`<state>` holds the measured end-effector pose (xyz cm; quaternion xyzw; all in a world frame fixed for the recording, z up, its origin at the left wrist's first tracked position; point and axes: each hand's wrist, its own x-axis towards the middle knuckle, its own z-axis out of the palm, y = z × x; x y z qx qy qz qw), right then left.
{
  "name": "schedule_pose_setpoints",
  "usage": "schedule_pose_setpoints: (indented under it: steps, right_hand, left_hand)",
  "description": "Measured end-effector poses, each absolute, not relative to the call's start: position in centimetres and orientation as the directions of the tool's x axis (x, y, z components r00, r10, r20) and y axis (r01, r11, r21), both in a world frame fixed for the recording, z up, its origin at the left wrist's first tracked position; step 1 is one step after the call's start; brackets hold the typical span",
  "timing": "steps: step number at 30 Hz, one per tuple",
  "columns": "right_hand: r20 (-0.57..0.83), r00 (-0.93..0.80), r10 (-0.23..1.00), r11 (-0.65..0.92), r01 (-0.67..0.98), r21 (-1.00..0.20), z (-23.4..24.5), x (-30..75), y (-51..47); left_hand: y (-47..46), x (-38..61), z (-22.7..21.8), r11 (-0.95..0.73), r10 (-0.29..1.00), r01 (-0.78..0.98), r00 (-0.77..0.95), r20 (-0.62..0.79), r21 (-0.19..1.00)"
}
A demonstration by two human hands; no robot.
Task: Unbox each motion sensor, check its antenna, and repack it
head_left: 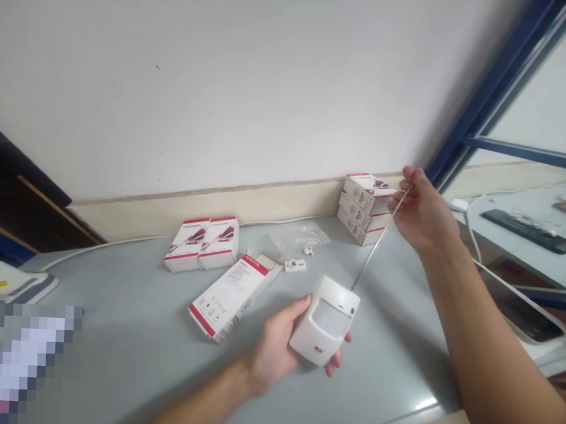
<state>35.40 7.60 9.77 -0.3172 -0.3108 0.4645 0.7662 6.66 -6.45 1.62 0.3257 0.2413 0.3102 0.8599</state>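
While the left hand (pixel 274 346) cradles a white motion detector (pixel 325 320) above the grey counter (pixel 131 349), its fingers (pixel 336 364) curled around the casing from behind, the right hand (pixel 421 212) pinches the tip of the detector's thin metal antenna (pixel 380 235) between nearly closed fingers (pixel 408 175). Printed cartons (pixel 364 209) stand stacked against the wall (pixel 222 97).

three stacked white boxes (pixel 364 209) against a cream skirting board (pixel 208 197)

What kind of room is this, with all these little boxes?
It looks like a small workroom, maybe for setting up or testing electronics. The white plastic motion sensor with its thin metal antenna, the stacked white-and-red cardboard boxes and the grey workbench all suggest that.
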Motion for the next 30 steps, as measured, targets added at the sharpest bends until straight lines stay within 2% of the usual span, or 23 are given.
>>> schedule_pose_setpoints:
  steps: [4,10,20,25,30]
  right_hand:
    - [0.160,0.401,0.902,0.369,-0.522,-0.769,9.7,36.0,7.4]
    - [0.135,0.326,0.936,0.309,-0.574,-0.758,8.6,35.9,8.0]
    - [0.096,0.280,0.955,0.255,-0.613,-0.748,8.5,34.6,8.0]
    - [0.075,0.367,0.927,0.301,-0.610,-0.733,8.5,34.9,8.2]
    - [0.125,0.405,0.906,0.358,-0.572,-0.738,9.1,35.4,8.0]
  left_hand:
    - [-6.2,6.5,1.9,0.558,0.723,-0.391,0.662,-0.197,0.732]
    - [-6.3,6.5,1.6,0.556,0.742,-0.416,0.639,-0.204,0.720]
    - [-5.9,5.8,1.4,0.634,0.678,-0.395,0.697,-0.232,0.664]
    - [-5.4,5.8,1.8,0.651,0.654,-0.378,0.720,-0.233,0.659]
    - [-4.6,5.9,1.6,0.670,0.616,-0.352,0.754,-0.226,0.653]
